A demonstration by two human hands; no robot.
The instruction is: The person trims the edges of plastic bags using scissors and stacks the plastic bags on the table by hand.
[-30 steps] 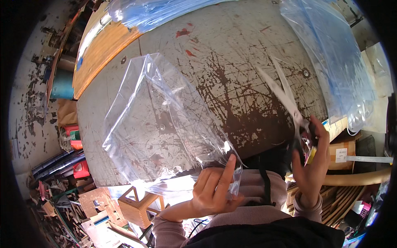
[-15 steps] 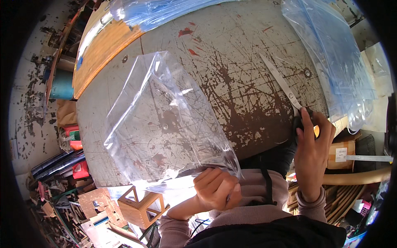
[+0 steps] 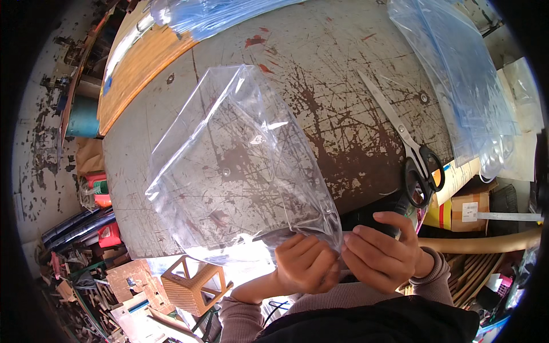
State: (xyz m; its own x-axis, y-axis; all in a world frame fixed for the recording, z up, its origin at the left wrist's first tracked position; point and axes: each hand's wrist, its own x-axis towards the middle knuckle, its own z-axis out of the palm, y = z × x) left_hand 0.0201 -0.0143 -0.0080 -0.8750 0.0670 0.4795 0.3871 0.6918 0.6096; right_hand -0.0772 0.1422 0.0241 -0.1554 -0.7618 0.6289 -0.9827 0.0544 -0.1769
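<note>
At the table [image 3: 329, 54], the left hand [image 3: 309, 264] is clutching clear plastic [image 3: 234, 143]; the right hand [image 3: 384, 256] (grip unclear) is hovering alongside.

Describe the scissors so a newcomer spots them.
Start at the scuffed grey table and go to its right side, between the clear plastic bag and the blue plastic sheets. The scissors lie there, handles near the front edge. Unlike the plastic either side, they have metal blades and black finger loops.
</note>
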